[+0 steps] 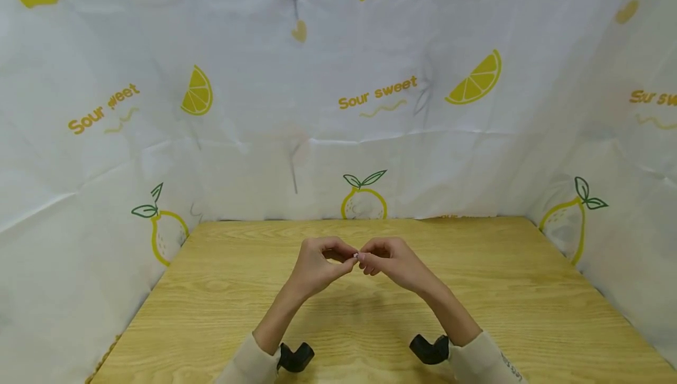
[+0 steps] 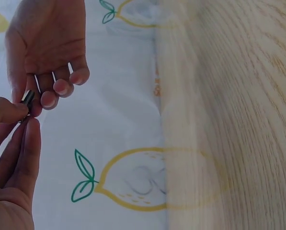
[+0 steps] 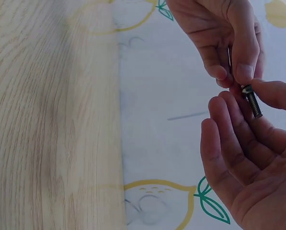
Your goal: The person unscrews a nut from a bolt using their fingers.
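A small dark metal bolt (image 3: 254, 104) sits between both sets of fingertips; threads run along its shank, and its wider end is by the left fingertips. My left hand (image 1: 315, 266) pinches it from the left with thumb and fingers. From the right, my right hand (image 1: 400, 265) pinches it too, thumb on one side and fingers on the other. Seen from the left wrist, the shank of the bolt (image 2: 28, 98) points toward the right hand's fingers. Both hands are held above the table, their fingertips meeting. Fingers partly hide the bolt's wider end.
Below the hands lies a wood-grain table (image 1: 238, 313). A white curtain (image 1: 254, 90) with lemon prints and lettering rises behind it and along both sides. Black wrist cameras (image 1: 296, 357) are on the inner sides of the light sleeves (image 1: 248, 360).
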A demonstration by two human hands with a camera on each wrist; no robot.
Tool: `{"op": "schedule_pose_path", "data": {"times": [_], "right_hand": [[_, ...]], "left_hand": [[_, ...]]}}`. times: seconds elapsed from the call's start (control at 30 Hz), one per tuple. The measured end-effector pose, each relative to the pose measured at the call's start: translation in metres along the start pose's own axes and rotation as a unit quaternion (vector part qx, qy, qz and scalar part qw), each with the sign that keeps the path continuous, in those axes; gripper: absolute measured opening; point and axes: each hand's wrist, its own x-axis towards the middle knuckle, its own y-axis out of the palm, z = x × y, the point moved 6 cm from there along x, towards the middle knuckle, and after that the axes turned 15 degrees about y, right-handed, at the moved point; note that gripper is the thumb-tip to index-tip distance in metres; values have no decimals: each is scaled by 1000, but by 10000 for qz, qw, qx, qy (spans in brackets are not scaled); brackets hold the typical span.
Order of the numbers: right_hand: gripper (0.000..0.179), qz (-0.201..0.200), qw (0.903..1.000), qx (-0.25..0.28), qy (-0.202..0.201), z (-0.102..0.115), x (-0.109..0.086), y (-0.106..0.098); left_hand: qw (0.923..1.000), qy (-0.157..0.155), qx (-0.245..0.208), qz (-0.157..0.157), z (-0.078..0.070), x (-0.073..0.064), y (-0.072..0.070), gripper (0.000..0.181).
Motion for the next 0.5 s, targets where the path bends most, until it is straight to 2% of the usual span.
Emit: {"op": "schedule_pose_path", "data": {"times": [0.27, 0.5], "right_hand": [[17, -467, 9980, -382, -160, 1, -2, -3], [17, -599, 9972, -315, -313, 4, -2, -3]], "left_hand": [[9996, -141, 175, 169, 1, 0, -2, 8], [9997, -197, 85, 143, 1, 1, -2, 9]]}}
